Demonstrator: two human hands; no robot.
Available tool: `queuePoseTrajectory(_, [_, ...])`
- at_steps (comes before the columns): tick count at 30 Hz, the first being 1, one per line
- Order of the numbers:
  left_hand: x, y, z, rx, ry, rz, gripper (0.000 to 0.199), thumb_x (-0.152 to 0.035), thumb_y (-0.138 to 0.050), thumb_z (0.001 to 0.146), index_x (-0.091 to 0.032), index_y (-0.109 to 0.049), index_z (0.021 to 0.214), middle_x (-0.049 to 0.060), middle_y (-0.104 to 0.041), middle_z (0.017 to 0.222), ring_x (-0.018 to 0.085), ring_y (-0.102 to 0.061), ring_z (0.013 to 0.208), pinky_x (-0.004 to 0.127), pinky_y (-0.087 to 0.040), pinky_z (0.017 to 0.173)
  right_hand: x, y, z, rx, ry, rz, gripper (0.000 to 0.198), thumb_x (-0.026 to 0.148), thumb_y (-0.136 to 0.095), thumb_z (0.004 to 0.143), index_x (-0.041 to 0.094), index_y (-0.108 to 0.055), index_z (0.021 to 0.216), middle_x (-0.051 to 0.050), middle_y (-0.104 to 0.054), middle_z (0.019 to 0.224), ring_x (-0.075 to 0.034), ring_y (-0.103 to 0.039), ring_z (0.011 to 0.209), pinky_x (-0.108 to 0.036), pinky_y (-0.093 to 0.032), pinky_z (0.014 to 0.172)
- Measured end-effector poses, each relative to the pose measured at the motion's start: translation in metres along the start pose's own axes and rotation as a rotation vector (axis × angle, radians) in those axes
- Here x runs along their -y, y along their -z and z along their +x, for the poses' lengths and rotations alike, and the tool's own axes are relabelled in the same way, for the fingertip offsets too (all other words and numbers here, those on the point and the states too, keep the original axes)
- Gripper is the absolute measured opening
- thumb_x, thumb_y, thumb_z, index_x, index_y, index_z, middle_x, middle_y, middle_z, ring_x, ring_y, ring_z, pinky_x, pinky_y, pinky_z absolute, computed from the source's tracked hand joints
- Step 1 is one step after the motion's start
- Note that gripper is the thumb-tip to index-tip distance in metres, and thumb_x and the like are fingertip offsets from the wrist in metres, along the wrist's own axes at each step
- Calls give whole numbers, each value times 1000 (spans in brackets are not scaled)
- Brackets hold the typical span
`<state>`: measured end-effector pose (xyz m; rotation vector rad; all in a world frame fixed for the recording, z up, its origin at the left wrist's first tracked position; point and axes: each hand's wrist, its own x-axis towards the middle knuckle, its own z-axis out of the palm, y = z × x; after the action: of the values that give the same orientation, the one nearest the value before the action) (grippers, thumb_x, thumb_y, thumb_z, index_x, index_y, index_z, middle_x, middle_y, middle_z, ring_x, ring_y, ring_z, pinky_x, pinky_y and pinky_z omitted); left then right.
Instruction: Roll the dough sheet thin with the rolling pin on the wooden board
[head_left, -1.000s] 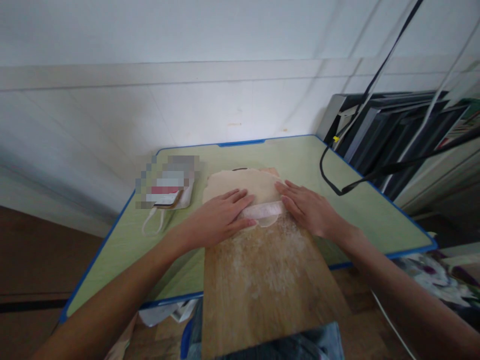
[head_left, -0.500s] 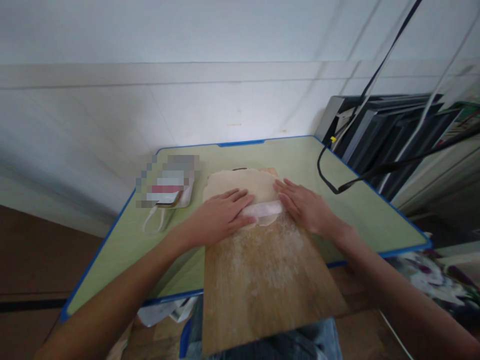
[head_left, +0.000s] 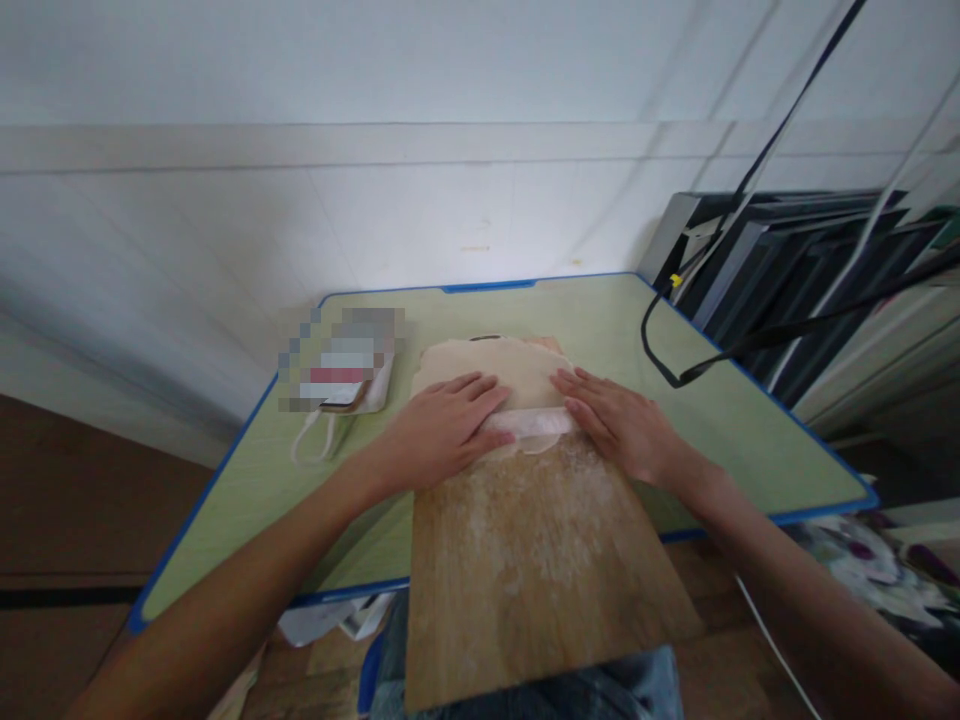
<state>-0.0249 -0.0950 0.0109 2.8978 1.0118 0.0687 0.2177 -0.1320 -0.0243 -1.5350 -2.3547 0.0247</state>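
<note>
The table (head_left: 600,320) is light green with a blue rim. Near its left edge, toward the far left corner, lies a phone (head_left: 334,390), partly blurred into squares. A white cord (head_left: 331,432) makes a loop just beside it, on the near side.

Next comes the left hand (head_left: 454,425). It lies flat, with its fingers stretched out and not curled tight. They rest on a wide, thin sheet of dough (head_left: 525,378), and the thumb is by a white bar (head_left: 536,424). The dough lies across the far end of a wooden board (head_left: 517,560), and a bit of it shows on the near side of the bar. White powder is on the bare wood. The board's near end sticks out past the table's near edge, over blue jeans (head_left: 637,680).

The right hand (head_left: 619,420) is at the bar's right end, by the board's right edge. Its fingers are straight and loose, pointing in over the dough.

Farther right, a black strap (head_left: 679,380) hangs over the table's right edge, near some dark flat panels (head_left: 795,275).
</note>
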Motion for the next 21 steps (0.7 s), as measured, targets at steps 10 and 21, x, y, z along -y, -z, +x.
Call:
queuePoseTrajectory(10, [23,-2,12,-85,174,-143,48,-41,-26,97,-9,-52,121,15,-51,133,23,-42,128,38,-29,109,-25,-10,101,180,-134,-43,52,40,-21,96,21,-38,142,-9,-34,149,-29,-28,137,-56,-28,106])
queuePoseTrajectory(21, [-2,5,7,-23,175,-206,50,-38,-22,97,-9,-49,127,14,-48,138,22,-37,133,39,-27,111,-29,-23,142,252,-182,-40,51,39,-34,94,17,-42,139,-10,-41,145,-24,-38,132,-40,-32,107])
